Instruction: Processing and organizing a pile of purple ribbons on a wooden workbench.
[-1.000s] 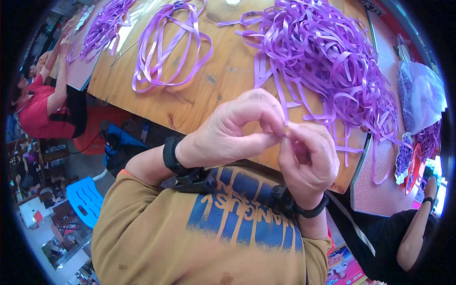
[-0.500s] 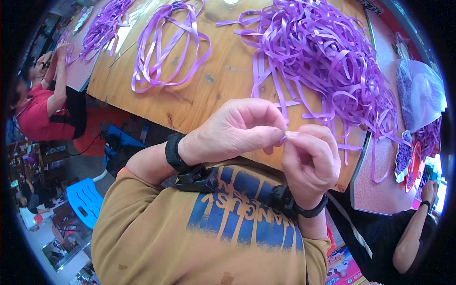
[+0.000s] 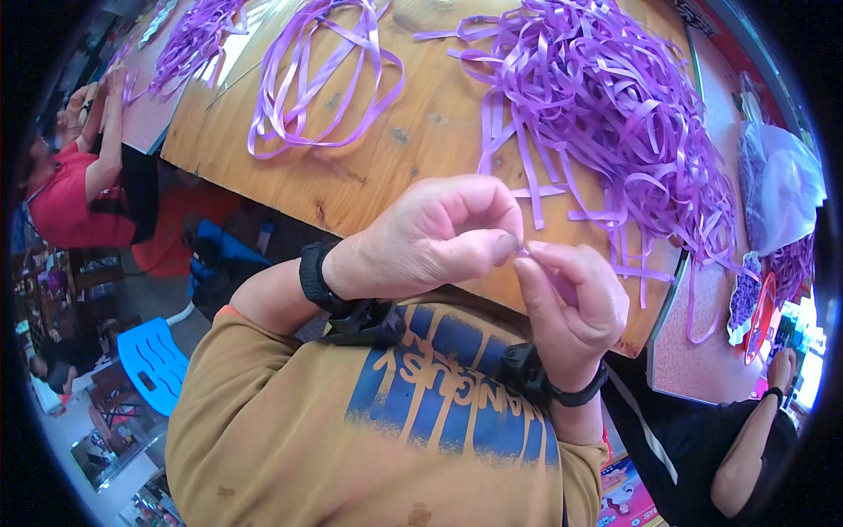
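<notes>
Above the front edge of the wooden table, my left hand [image 3: 430,233] and my right hand [image 3: 575,294] meet fingertip to fingertip. Thumb and forefinger of each are pinched together. Between them shows a tiny bit of purple ribbon [image 3: 522,253]; a purple strip also shows inside the curled right fingers. Most of what they hold is hidden. Just beyond my hands, a big tangled heap of purple satin ribbons [image 3: 606,114] covers the right of the table, with loose ends hanging toward me. A looped bundle of purple ribbon [image 3: 329,88] lies farther left.
The wooden table [image 3: 263,184] has a pink-topped table [image 3: 694,342] on its right, holding a clear plastic bag [image 3: 786,189] and a red tray [image 3: 762,316]. A person in red [image 3: 88,189] works at far left, another in black [image 3: 720,448] at lower right. A blue chair [image 3: 154,364] stands left.
My pinched fingertips have shifted slightly and stay together. The tables and ribbons appear a little farther right in the picture.
</notes>
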A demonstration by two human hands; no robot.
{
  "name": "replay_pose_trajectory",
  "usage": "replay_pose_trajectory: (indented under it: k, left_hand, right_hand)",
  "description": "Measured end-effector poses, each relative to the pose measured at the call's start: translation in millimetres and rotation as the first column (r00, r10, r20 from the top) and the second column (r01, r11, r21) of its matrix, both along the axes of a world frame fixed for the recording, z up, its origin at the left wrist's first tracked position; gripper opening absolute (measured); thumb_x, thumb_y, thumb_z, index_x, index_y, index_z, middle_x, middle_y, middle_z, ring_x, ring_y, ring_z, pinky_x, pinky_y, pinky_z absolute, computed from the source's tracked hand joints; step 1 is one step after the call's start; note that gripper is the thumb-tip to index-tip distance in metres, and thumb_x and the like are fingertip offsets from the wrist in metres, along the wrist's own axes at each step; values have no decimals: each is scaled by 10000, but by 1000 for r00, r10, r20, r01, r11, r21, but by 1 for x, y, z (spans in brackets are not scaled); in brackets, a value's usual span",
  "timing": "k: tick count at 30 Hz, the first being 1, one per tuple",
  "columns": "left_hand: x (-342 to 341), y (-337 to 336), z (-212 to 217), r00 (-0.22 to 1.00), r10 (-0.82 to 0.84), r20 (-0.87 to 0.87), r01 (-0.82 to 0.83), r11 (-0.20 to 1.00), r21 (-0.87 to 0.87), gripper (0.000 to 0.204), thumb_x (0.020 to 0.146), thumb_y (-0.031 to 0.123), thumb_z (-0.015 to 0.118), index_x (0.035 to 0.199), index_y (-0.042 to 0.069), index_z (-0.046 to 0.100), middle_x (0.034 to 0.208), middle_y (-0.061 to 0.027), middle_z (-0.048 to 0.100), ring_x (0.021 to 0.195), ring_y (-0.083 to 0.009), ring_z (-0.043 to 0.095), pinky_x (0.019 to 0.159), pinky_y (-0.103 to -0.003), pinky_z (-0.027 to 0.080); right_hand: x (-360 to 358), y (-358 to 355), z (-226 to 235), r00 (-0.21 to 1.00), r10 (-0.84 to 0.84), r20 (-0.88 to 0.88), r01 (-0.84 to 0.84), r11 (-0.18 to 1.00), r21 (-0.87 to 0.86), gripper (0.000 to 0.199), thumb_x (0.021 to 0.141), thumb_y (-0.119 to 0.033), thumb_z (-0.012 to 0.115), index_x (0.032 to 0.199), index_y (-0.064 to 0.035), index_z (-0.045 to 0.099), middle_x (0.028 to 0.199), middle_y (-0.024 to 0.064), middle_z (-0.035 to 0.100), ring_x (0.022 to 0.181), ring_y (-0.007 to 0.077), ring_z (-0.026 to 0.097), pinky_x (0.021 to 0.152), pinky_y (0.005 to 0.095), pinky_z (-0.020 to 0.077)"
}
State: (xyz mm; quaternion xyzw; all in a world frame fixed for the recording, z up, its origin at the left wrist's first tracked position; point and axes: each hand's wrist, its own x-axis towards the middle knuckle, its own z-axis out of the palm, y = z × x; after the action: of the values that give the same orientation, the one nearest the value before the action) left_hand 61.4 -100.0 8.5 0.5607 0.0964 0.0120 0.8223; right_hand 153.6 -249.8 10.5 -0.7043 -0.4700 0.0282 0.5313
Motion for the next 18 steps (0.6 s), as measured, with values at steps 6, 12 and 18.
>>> replay_pose_trajectory:
  k: [6,12,18]
  left_hand:
    - [-6,5,-3,1000,21,-10,-21,1000,1,57,852,56,530,902,35,513,770,20,499,683,-40,478,617,-188,405]
    - [-3,6,-1,897,26,442,-358,629,690,142,765,7,516,904,18,540,780,-39,544,736,-158,537,768,-305,425]
    - [1,4,0,857,-164,488,-476,106,873,119,585,51,534,703,70,536,637,-47,527,603,-220,540,830,-426,409]
  right_hand:
    - [0,-3,7,999,33,30,-30,997,-69,162,676,29,689,800,-22,598,642,65,566,510,175,502,457,263,386]
    - [-1,-1,6,999,32,39,-29,997,-72,149,679,45,673,785,-22,593,631,66,558,497,178,495,450,266,379]
    - [-1,3,-3,984,173,-46,-174,984,-32,98,725,25,640,807,-10,599,628,101,541,519,215,525,470,298,402]
